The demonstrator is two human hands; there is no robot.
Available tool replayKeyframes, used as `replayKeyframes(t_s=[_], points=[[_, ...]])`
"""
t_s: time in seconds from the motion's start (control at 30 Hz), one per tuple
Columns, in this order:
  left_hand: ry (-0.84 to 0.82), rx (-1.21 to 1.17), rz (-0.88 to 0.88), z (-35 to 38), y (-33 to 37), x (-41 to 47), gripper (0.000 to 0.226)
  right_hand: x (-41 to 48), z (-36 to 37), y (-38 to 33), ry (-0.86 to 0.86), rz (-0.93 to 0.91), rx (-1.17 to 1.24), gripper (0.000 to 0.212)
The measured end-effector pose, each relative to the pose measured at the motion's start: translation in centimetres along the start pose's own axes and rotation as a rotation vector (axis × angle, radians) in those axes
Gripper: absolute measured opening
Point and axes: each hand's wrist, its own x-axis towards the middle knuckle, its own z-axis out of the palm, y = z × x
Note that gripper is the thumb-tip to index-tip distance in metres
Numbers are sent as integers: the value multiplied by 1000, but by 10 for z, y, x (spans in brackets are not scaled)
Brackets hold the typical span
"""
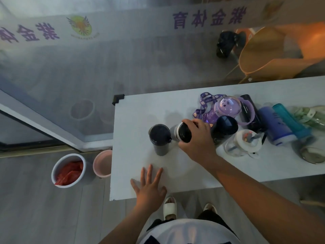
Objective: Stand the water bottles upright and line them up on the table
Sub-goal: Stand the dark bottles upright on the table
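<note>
On the white table [140, 111] a dark bottle [160, 139] stands upright at the left. Right beside it my right hand [198, 138] grips a grey bottle with a black cap [182, 132] from above. My left hand [149, 187] lies flat with spread fingers on the table's near edge. To the right stand a dark-capped bottle [225, 128], a purple bottle with a strap [226, 105] and a clear cup with a white lid [244, 143]. Further right lie a black bottle [248, 111], a blue bottle [274, 127], a teal bottle [292, 122] and a clear one [312, 154].
Left of the table on the floor stand a white bucket with red contents [68, 170] and a pink bucket [102, 163]. An orange chair [263, 53] stands behind the table. A glass wall runs along the left and back.
</note>
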Motion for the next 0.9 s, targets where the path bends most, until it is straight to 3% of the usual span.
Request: replayKeyframes(t_s=[0.2, 0.73, 0.9], points=[[19, -12, -13, 2, 2, 2, 71, 2, -22, -9, -199, -5, -30, 66], [47, -65, -104, -6, 24, -1, 74, -77, -42, 8, -148, -18, 211, 75], [59, -105, -86, -7, 74, -20, 76, -135, -57, 71, -259, 156, 157, 79]])
